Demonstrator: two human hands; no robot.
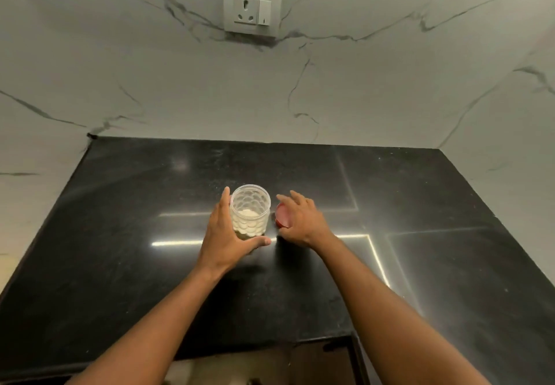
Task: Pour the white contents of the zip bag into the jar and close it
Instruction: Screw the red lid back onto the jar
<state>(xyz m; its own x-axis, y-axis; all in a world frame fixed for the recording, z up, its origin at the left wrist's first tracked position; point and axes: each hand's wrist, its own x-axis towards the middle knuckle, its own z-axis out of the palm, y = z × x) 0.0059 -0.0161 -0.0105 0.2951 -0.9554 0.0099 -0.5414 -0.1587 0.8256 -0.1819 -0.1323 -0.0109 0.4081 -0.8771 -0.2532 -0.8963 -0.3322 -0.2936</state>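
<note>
Left forearm (144, 333) and right forearm (390, 309) reach forward from the near edge of a black stone countertop (120, 204). Left hand (223, 228) grips a clear plastic jar (250, 201), which stands upright near the middle of the counter: the thumb curls across its front near the base and the fingers rise along its left side. Its mouth is open, and the white contents (247, 215) fill only its lower part. Red lid (280, 218) lies on the counter just beside the jar, on its right. Right hand (300, 219) is over the lid with fingers spread and fairly straight; whether they touch it cannot be told, and no grasp is visible. No zip bag is in view. A socket plate (252, 6) is mounted on the marble wall behind. Assessment: pouring appears complete and closing is the step in hand, at the pick-up of the lid. The next move calls for the right hand to take the lid by its rim, carry it over the mouth, seat it level and turn or press it home while the left hand steadies the jar.
</note>
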